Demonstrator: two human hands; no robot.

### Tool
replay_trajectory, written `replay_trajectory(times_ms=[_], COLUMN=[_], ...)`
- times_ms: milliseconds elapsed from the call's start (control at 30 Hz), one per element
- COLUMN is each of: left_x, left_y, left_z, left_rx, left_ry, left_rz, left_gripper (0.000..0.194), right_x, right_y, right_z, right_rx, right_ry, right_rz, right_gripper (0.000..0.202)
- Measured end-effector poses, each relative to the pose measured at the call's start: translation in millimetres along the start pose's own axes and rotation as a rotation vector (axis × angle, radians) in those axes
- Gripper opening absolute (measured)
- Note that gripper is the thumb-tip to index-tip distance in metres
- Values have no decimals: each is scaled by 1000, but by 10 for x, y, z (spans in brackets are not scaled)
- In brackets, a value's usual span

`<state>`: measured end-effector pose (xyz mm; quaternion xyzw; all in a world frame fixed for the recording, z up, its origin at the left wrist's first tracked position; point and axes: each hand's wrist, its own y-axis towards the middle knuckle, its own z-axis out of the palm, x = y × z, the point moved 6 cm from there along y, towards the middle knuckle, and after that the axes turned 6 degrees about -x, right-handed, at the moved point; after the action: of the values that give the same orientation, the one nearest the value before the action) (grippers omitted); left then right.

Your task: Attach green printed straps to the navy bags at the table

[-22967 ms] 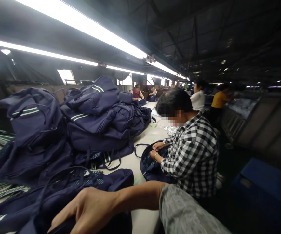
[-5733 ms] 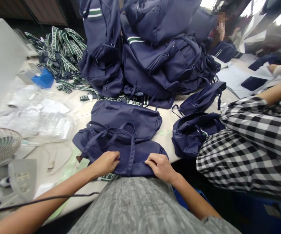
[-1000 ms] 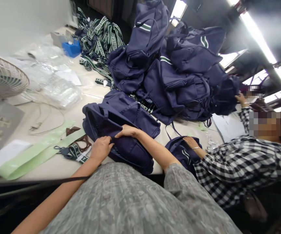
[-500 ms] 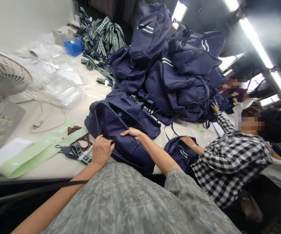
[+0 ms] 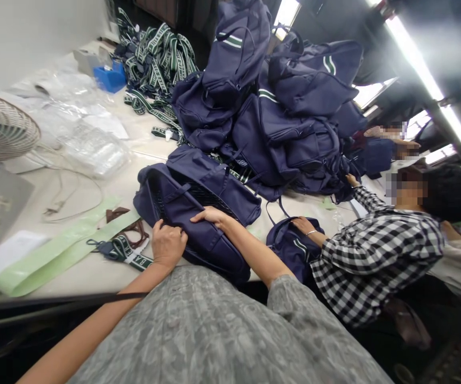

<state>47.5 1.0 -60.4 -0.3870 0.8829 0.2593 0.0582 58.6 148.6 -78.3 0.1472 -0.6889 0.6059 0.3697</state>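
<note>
Closely: a dark strip (image 5: 94,299) crosses the left forearm; if the arm swings, it could catch there. Left hand (image 5: 169,244) has its fingers curled narrow, pinching the near rim of the navy bag (image 5: 218,250). Right hand (image 5: 210,215) lies over the same bag's panel, thumb along the cloth; its fingers are hidden, so cannot tell whether it grips. Bag sits mouth agape at the near edge of the surface (image 5: 114,280), against the wearer's grey shirt (image 5: 198,325). Main risk, as judged: soft walls sag and slide off that edge if the left pinch slackens, or patterned lining folds under the fingers. Just left, a lettered strap (image 5: 124,250) and pale green strip (image 5: 62,250) lie loose; a dragged bag could sweep them along. To the right, a co-worker's hand (image 5: 302,225) rests on a second bag (image 5: 292,245), near enough to the right forearm for its thin loop to snag. Farther, the bag pile (image 5: 270,117) leans in uneven layers; a hard tug on anything tucked beneath could bring it down.
</note>
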Motion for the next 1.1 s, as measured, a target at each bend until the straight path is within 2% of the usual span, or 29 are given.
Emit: replay_trajectory(times_ms=[133,333,467,567,600,667,767,833,933,1100], left_x=[-28,-11,145,360,414,439,343,286,217,174], left_y=[-15,10,81,117,124,134,106,71,20,-32], left_z=[-25,-92,-168,-263,-278,-265,-181,-129,-70,-20], left_rx=[7,-54,-105,-179,-172,-71,161,243,243,138], left_ry=[26,12,-91,-225,-264,-300,-267,-223,-135,-53], left_rz=[31,40,-10,-131,-157,-136,-55,-86,-157,-195], left_gripper=[32,24,22,18,17,17,19,20,21,31], right_x=[33,33,1,-5,-1,9,14,6,3,23], right_y=[-28,-14,27,36,34,28,24,25,26,20], right_z=[17,4,-17,-27,-32,-43,-47,-36,-21,-24], right_rx=[-16,-10,18,38,41,43,62,87,106,84], right_ry=[-8,-18,-10,4,6,7,5,12,24,25], right_rz=[-21,-31,-27,-17,-14,-6,20,46,60,33], right_gripper=[19,21,21,23,24,23,24,24,24,22])
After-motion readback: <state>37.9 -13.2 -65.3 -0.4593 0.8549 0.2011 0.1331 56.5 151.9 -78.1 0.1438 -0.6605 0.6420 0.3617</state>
